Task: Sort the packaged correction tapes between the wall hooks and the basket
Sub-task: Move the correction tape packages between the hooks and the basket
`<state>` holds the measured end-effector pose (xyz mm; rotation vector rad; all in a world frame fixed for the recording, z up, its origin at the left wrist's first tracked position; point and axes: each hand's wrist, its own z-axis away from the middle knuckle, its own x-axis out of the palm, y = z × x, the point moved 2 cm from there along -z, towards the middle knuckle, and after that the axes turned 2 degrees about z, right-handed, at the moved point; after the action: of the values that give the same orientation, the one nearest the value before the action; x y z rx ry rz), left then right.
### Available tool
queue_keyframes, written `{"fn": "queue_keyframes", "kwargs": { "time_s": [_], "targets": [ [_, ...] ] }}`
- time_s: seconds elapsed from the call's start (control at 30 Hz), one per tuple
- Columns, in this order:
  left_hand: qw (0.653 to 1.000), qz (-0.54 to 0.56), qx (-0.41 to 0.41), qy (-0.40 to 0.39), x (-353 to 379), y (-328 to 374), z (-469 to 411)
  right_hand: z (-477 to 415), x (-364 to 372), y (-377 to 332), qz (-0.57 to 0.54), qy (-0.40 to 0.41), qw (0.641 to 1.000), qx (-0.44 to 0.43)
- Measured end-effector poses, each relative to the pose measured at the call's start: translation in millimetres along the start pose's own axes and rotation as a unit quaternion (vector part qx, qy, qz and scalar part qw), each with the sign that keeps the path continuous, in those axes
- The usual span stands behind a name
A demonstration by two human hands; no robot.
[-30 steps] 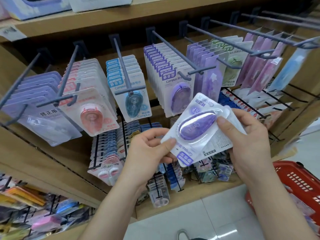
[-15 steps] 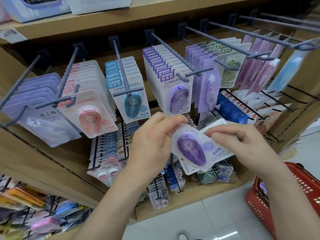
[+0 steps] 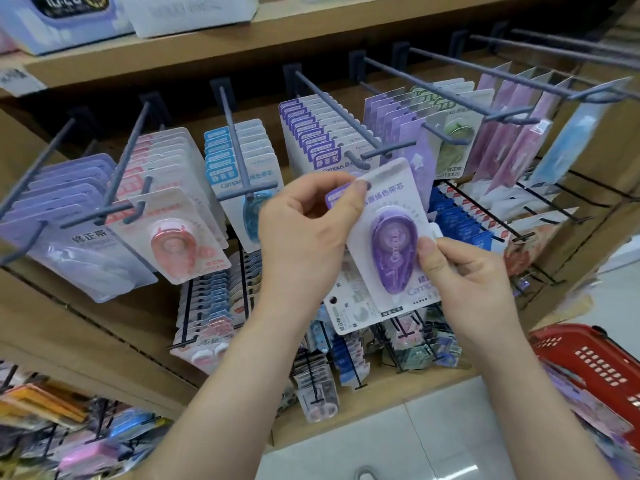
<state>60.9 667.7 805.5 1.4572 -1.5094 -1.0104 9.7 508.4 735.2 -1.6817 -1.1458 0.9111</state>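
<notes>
Both forearms reach up from below toward the purple correction tape pack (image 3: 388,216), which stands upright with a slight tilt between the hands. The left hand (image 3: 304,233) is on the pack's left, thumb and forefinger pinching its upper left corner while the other fingers curl behind. The right hand (image 3: 474,282) is at the pack's lower right, thumb pressed on the right edge of the clear blister and fingers tucked behind the card. Behind the pack is a wooden display wall with a shelf board (image 3: 311,32) above it. The tip of a grey wall hook (image 3: 332,109) ends just above the pack's top edge, carrying a row of matching purple-labelled packs (image 3: 311,140). Blue packs (image 3: 239,161) and pink packs (image 3: 173,244) hang to the pack's left. The red basket (image 3: 595,365) sits well below and right of the pack, over pale floor tiles (image 3: 415,441). A second white card (image 3: 349,317) shows under the pack's lower edge; which hand holds it is unclear.
</notes>
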Motion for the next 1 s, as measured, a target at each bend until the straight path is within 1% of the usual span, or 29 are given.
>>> {"fn": "queue_keyframes", "kwargs": {
  "time_s": [0.13,0.23,0.3,0.47,0.57,0.67,0.73,0.8,0.87,0.93,1.0],
  "targets": [
    [0.998,-0.002,0.027,0.059,11,1,-7,-3,10,-1,-0.020,0.004,1.000,0.010],
    [0.997,-0.014,0.033,0.072,15,-2,-10,-5,13,1,-0.043,0.011,0.999,0.021],
    [0.997,-0.011,0.024,0.070,17,-4,-13,-7,13,4,-0.059,0.014,0.998,0.033],
    [0.997,0.036,-0.040,0.057,16,-10,-16,-8,19,8,-0.094,0.016,0.993,0.065],
    [0.998,0.049,-0.044,0.010,13,-11,0,-9,22,7,-0.106,0.017,0.992,0.069],
    [0.999,0.027,-0.031,-0.035,2,-18,24,-9,23,6,-0.096,0.027,0.992,0.073],
    [0.999,-0.011,-0.002,-0.049,-3,-21,33,-9,24,6,-0.092,0.029,0.992,0.076],
    [0.998,-0.049,0.011,-0.039,-4,-23,33,-9,24,7,-0.079,0.026,0.993,0.086],
    [0.998,-0.052,-0.021,-0.010,-4,-25,28,-9,20,8,-0.071,0.038,0.991,0.106],
    [0.997,-0.061,-0.047,0.015,-5,-33,19,-8,9,11,-0.030,0.078,0.990,0.116],
    [0.994,-0.094,-0.042,0.026,-5,-41,10,-5,-4,14,0.016,0.117,0.986,0.114]
  ]
}}
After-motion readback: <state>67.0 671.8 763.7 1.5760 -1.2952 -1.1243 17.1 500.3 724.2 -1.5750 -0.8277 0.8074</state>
